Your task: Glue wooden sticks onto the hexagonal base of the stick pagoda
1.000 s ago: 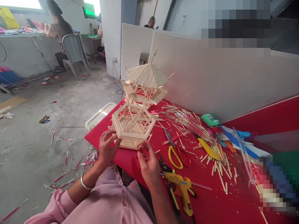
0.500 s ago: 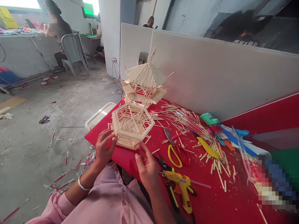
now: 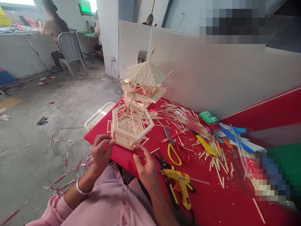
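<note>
Near the front edge of the red desk (image 3: 235,204), a hexagonal stick frame (image 3: 129,125) sits before a roofed stick tower (image 3: 144,73). At its near-left side the left hand (image 3: 102,150) bunches its fingertips, whether gripping I cannot tell; the right hand (image 3: 146,164), thumb and fingers parted, reaches the front. Light, even pressure should suit such thin sticks. Labels on the yellow glue gun (image 3: 177,176) and green packet (image 3: 208,117) are too small to read.

Glare from windows (image 3: 17,2) — stretched edges
</note>
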Motion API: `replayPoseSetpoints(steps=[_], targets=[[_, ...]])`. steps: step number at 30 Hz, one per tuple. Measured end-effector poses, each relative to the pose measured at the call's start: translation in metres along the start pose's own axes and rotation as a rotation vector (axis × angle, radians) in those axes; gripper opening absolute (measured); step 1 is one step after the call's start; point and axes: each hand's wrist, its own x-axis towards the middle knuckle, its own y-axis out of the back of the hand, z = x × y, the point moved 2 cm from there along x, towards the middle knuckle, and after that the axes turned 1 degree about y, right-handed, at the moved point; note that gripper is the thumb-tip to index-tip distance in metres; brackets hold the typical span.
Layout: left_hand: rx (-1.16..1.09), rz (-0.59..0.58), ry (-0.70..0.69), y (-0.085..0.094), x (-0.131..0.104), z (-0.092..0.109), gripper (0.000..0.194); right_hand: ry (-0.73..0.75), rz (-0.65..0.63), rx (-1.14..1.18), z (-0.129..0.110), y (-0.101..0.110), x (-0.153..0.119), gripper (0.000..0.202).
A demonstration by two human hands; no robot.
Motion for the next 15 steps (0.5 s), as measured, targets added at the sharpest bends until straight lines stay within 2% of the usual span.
replayPoseSetpoints(steps=[4,7,10,12,15], targets=[[0.001,0.019,-0.053,0.005,0.000,0.008,0.012,0.086,0.009,-0.144,-0.010,0.015,-0.001,0.029],[-0.009,0.016,-0.111,0.013,0.001,0.014,0.008,0.138,-0.048,-0.277,-0.015,0.037,-0.003,0.025],[-0.086,-0.074,-0.187,0.016,0.003,0.023,0.022,0.096,-0.084,-0.424,-0.012,0.067,-0.005,0.023],[-0.122,-0.113,-0.221,0.014,0.004,0.030,0.033,0.043,-0.046,-0.514,-0.006,0.088,-0.006,0.024],[-0.144,-0.148,-0.235,0.006,0.005,0.040,0.036,-0.015,0.017,-0.607,0.000,0.111,-0.007,0.029]])
